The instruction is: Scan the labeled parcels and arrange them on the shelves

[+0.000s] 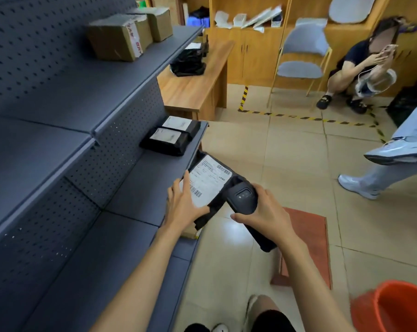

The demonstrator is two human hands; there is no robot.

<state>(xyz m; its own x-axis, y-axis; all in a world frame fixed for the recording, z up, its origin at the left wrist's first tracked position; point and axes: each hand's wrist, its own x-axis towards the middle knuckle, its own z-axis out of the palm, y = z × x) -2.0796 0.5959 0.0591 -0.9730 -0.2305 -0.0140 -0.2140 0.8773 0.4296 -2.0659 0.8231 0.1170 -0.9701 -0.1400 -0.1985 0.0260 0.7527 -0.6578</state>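
From the head view, the left hand [182,204] is gripping a black parcel [211,188] by its near left edge, thumb curling over the lower corner of the white label [206,180] and fingers lying along the label's left side. The parcel is hovering just off the front edge of the lower shelf [140,188], tilted with its label facing up. The right hand [262,212] is clasping a black handheld scanner [244,197], its fingers wrapping round the body, and the scanner's head is pointing at the label, just beside its right edge.

Further along the lower shelf, two more black parcels [170,138] with white labels are lying flat, touching each other, near the shelf's far end. On the upper shelf [121,75], two brown taped cartons [128,34] are sitting side by side against the perforated back panel.

Beyond the shelving, a wooden worktop [193,89] is carrying a heap of black bags [189,62]. A blue chair [303,56] is standing before wooden cabinets, and a crouching person [360,68] is sitting low beside it. Another person's leg and pale shoes [379,168] are showing at the right edge. An orange bucket [399,307] is sitting at the lower right corner, near a reddish mat [308,248] on the tiled floor.
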